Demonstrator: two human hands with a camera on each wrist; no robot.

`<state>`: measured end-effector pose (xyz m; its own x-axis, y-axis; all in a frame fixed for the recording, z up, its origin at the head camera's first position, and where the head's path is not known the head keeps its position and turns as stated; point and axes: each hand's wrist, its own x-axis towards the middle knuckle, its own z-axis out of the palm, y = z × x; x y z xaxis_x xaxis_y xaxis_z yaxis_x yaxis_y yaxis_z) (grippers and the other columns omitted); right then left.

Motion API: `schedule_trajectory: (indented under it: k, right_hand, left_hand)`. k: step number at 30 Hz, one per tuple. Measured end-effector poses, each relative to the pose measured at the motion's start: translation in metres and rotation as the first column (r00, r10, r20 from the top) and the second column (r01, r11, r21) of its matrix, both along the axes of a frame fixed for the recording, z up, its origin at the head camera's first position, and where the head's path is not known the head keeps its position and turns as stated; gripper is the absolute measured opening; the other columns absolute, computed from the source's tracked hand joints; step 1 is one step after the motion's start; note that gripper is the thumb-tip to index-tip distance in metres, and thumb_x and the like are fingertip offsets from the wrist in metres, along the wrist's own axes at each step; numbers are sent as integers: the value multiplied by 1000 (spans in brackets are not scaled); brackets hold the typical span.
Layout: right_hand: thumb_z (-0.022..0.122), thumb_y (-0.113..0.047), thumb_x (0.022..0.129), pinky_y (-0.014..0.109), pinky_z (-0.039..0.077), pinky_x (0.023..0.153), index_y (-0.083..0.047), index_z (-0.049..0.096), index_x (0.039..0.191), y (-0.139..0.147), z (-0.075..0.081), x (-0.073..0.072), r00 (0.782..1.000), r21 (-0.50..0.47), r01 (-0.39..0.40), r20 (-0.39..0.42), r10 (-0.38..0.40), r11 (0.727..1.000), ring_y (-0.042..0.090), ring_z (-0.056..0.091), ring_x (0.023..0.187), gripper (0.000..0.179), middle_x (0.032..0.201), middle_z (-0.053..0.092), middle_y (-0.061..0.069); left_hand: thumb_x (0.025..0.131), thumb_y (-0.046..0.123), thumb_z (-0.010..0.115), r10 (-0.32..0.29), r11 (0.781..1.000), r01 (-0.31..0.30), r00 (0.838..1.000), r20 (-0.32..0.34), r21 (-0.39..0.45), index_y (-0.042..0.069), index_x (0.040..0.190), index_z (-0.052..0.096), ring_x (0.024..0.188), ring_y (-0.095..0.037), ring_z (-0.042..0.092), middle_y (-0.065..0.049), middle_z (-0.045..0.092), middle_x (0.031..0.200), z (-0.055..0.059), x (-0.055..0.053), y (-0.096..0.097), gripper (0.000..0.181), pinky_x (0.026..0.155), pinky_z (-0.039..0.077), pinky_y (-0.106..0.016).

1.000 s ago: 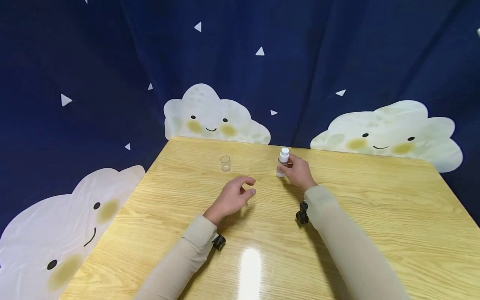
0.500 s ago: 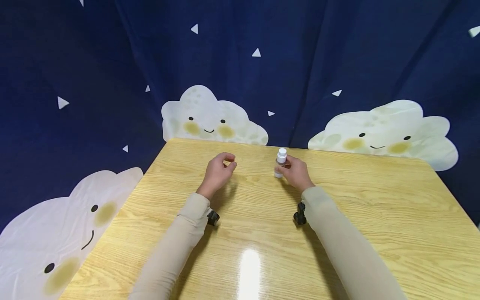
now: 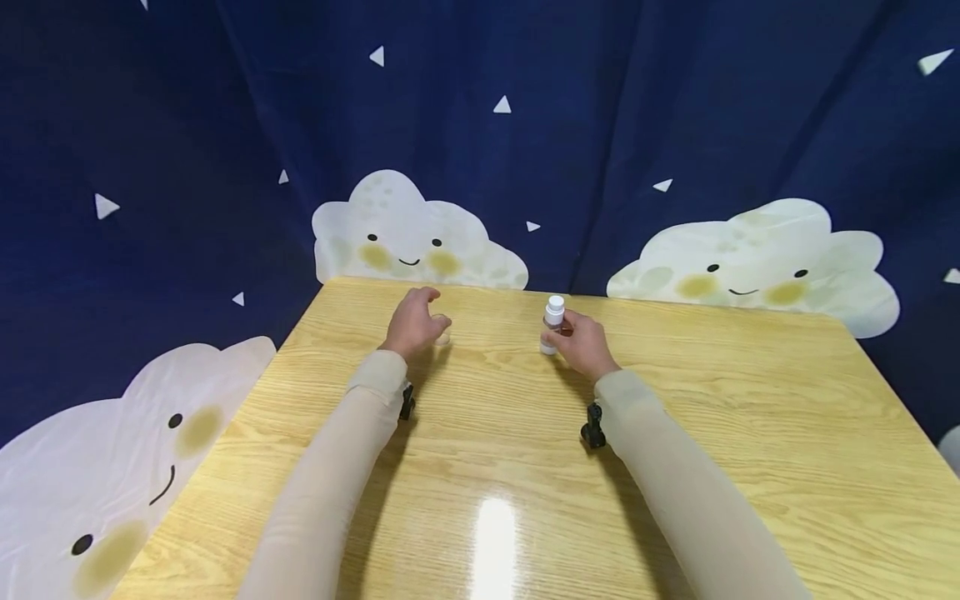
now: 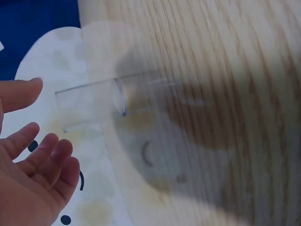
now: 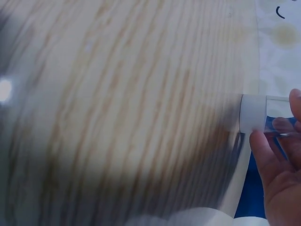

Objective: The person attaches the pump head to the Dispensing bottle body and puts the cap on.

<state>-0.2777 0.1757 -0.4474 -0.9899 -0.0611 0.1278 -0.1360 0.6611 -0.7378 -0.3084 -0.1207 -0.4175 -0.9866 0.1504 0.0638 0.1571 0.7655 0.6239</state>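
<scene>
A small clear cup (image 4: 87, 104) stands upright on the wooden table in the left wrist view. My left hand (image 3: 411, 323) is beside it, thumb and fingers spread apart, with a visible gap to the cup's wall. In the head view that hand hides most of the cup (image 3: 443, 339); only its lower part shows. To the right, my right hand (image 3: 587, 345) grips a small bottle (image 3: 554, 312) round its middle. The bottle is upright, with a white cap. Its base is white and its middle see-through in the right wrist view, where the base (image 5: 253, 114) meets the table.
The wooden table (image 3: 480, 433) has a glossy surface with a bright light reflection near the front. Behind its far edge hangs a dark blue curtain (image 3: 450, 100) with white clouds and small triangles. A black wrist camera (image 3: 593, 427) sits under the right sleeve.
My left hand has moved forward and to the left, up to the clear cup, and its fingers have spread. The right hand keeps its hold on the bottle in about the same place.
</scene>
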Motion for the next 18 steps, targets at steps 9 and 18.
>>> schedule_trajectory:
  k: [9, 18]
  right_hand:
    - [70, -17, 92, 47, 54, 96, -1, 62, 125, -2, 0, 0, 1000, 24, 9, 8, -10, 1000, 36, 67, 111, 38, 122, 68, 21]
    - [70, -19, 93, 47, 54, 98, -1, 61, 126, 0, 1, -1, 1000, 35, 10, 20, -11, 999, 36, 66, 114, 39, 123, 68, 21]
  left_hand:
    - [85, 19, 74, -24, 997, 36, 985, 171, -64, 1, 147, 40, 133, -35, 50, -19, 50, 146, -11, -12, -7, 73, 113, 41, -47]
    - [87, 20, 74, -36, 999, 43, 977, 209, -28, 5, 124, 63, 113, -30, 60, -14, 65, 123, -19, -15, -9, 41, 101, 48, -42]
